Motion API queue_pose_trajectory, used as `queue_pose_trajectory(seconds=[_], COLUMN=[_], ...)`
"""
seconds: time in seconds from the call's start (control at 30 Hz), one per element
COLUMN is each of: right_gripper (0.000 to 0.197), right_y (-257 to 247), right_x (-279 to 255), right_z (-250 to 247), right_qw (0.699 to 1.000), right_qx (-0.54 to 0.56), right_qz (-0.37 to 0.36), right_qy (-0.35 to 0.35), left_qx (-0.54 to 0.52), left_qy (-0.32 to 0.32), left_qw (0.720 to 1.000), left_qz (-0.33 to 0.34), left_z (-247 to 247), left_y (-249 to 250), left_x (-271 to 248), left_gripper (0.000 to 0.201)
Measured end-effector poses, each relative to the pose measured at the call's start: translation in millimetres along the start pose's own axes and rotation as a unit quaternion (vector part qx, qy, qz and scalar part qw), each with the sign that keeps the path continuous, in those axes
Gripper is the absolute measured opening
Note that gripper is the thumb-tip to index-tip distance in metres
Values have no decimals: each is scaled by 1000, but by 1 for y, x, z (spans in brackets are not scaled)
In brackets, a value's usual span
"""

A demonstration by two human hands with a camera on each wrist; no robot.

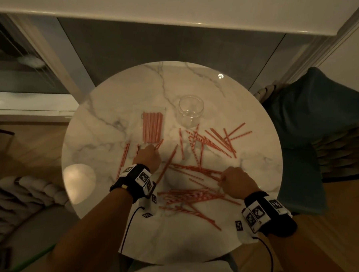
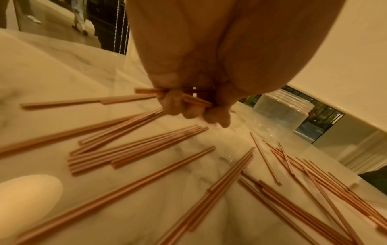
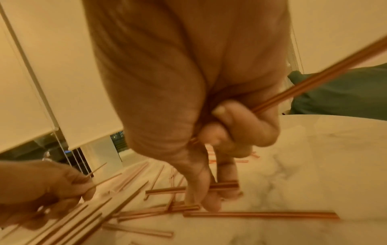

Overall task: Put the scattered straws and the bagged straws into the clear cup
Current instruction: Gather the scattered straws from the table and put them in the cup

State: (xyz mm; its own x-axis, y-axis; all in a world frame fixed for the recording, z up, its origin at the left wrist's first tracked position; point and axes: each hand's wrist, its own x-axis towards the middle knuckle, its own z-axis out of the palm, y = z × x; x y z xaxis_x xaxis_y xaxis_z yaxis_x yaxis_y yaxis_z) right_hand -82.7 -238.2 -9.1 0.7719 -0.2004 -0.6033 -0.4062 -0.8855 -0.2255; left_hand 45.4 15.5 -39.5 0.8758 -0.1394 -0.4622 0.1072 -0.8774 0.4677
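A: What is sitting on the round marble table (image 1: 103, 123)?

B: Thin red-and-white striped scattered straws (image 1: 208, 146) are lying crisscrossed over the near half and toward the right edge, on a glossy white top with grey veins. The clear cup (image 1: 191, 112), a smooth rounded glass one, is standing upright past the middle, toward the far edge, with nothing in it. Just to its left the bagged straws (image 1: 152, 126) are lying flat and parallel inside a see-through plastic bag whose outline is barely showing.

A: And the hands?

B: The left hand (image 1: 147, 157) is reaching to the near end of the bag, fingers curled, pinching a few straws; the left wrist view is showing them crossing under the fingertips (image 2: 189, 112). The right hand (image 1: 236, 181) is hovering near the right of the near pile, its fingers (image 3: 236, 126) curled round several straws, while its thumb and forefinger are reaching down to another one on the marble.

A: Anything hard to make out?

B: The light is dim and amber, both wrist views are blurring, and I cannot count the straws in either grip. A teal cushion (image 1: 310, 106) is being cut off beyond the right edge.
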Motion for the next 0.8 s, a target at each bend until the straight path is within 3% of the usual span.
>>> queue_pose_trajectory(seconds=[0.1,0.23,0.37,0.6,0.7,0.8], right_gripper=[18,8,43,61,45,43], right_y=[-9,-34,-59,-79,-83,-81], right_x=[8,30,60,69,69,68], right_z=[-12,-19,-16,-2,2,2], right_qw=[994,991,985,975,975,971], right_qx=[95,134,171,193,185,210], right_qz=[-36,-23,-6,60,89,97], right_qy=[30,18,14,95,82,59], left_qx=[38,-12,-17,16,25,46], left_qy=[-23,8,44,5,3,-15], left_qw=[999,1000,998,997,997,998], left_qz=[9,-4,-37,-76,-70,-52], left_z=[5,17,23,34,32,30], left_y=[5,12,6,-2,2,3], left_x=[-6,-19,-28,-38,-39,-40], left_gripper=[27,32,28,32,36,32])
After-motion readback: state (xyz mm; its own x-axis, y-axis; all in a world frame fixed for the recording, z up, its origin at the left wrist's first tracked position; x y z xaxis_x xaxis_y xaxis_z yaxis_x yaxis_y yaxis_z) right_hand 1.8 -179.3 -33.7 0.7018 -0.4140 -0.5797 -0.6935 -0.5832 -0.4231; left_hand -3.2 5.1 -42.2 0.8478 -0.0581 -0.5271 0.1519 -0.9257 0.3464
